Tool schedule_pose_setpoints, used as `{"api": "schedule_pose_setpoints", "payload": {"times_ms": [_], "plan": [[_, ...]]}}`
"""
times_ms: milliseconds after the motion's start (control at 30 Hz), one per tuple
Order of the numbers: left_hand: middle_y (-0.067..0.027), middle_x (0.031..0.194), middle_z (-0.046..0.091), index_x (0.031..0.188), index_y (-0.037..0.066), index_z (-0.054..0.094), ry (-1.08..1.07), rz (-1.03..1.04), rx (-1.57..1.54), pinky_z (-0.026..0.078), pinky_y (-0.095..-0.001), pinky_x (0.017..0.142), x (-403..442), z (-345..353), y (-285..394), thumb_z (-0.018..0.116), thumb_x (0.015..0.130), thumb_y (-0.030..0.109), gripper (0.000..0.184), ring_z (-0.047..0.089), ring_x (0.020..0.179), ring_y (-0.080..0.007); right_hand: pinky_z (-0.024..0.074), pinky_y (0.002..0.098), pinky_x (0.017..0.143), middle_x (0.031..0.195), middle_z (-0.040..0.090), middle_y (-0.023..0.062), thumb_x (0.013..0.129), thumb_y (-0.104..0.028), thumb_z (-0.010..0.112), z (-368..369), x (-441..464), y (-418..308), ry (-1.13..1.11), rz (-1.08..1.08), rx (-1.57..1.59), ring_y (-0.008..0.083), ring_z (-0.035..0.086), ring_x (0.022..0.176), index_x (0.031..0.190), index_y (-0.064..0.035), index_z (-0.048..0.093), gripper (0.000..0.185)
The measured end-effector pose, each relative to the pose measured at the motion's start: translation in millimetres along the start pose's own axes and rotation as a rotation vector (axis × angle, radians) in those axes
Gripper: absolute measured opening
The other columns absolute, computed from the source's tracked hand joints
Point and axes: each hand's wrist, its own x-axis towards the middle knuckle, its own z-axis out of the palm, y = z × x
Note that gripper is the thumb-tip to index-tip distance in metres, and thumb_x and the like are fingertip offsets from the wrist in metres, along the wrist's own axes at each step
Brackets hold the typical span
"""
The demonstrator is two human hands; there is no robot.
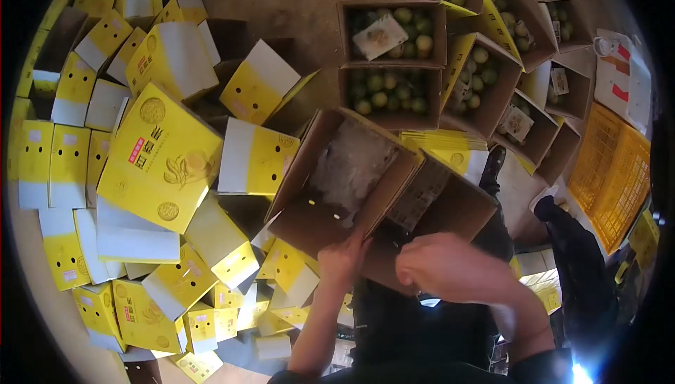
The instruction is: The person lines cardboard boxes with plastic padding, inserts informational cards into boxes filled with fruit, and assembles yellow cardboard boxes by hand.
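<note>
An open cardboard box [306, 194] is tilted in front of me, with crumpled, translucent plastic [351, 159] inside and two small holes in its near wall. My left hand [342, 263] is closed at the near edge of this box, thumb and fingers pressed against the cardboard. My right hand [437, 263] is curled, with its knuckles up, over the near edge of a second open box [453, 208] on the right. What its fingers hold, if anything, is hidden. A grey printed sheet or packet [420, 197] lies in the second box.
Yellow-and-white cartons [158, 155] are heaped on the left. Open boxes of green round fruit [390, 92] stand ahead and to the right. Flattened yellow cartons [450, 146] lie beyond the second box. A yellow plastic crate [610, 173] is at the far right, near a person's dark-clothed leg [580, 264].
</note>
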Motion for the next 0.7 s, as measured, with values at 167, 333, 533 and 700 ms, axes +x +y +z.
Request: {"api": "schedule_pose_setpoints", "payload": {"times_ms": [167, 333, 533, 700], "plan": [[-0.0051, 0.059, 0.059, 0.098, 0.012, 0.062, 0.006, 0.026, 0.047, 0.046, -0.0352, 0.045, 2, -10, 15, 0.067, 0.086, 0.026, 0.019, 0.059, 0.048, -0.0239, 0.0306, 0.0449, 0.11, 0.146, 0.041, 0.0178, 0.09, -0.022, 0.047, 140, 98, 121, 0.041, 0.516, -1.111, 0.0326, 0.038, 0.136, 0.139, -0.0019, 0.045, 0.053], [-0.0055, 0.056, 0.058, 0.095, 0.013, 0.062, -0.012, 0.066, 0.068, 0.046, -0.0364, 0.044, 5, -12, 23, 0.066, 0.087, 0.027, 0.017, 0.058, 0.046, -0.025, 0.0307, 0.0418, 0.111, 0.15, 0.033, 0.0177, 0.099, -0.025, 0.039, 203, 163, 335, 0.595, 0.072, 0.71, 0.0358, 0.033, 0.137, 0.145, -0.0073, 0.036, 0.05], [-0.0075, 0.057, 0.059, 0.098, 0.012, 0.064, -0.03, 0.012, 0.048, 0.046, -0.0379, 0.045, 8, -3, 13, 0.065, 0.088, 0.026, 0.018, 0.06, 0.048, -0.0266, 0.045, 0.0471, 0.097, 0.125, 0.057, 0.0211, 0.095, -0.022, 0.044, 112, 114, 223, 0.158, 0.362, -0.421, 0.0379, 0.056, 0.112, 0.13, -0.007, 0.053, 0.039], [-0.0102, 0.063, 0.063, 0.104, 0.013, 0.067, -0.014, -0.031, -0.013, 0.047, -0.0374, 0.048, 3, 5, 16, 0.068, 0.086, 0.024, 0.022, 0.062, 0.054, -0.0284, 0.0547, 0.0464, 0.079, 0.103, 0.068, 0.017, 0.088, -0.015, 0.053, 102, 114, 238, 0.123, 0.537, -0.65, 0.0339, 0.067, 0.092, 0.11, -0.0078, 0.067, 0.027]]}}
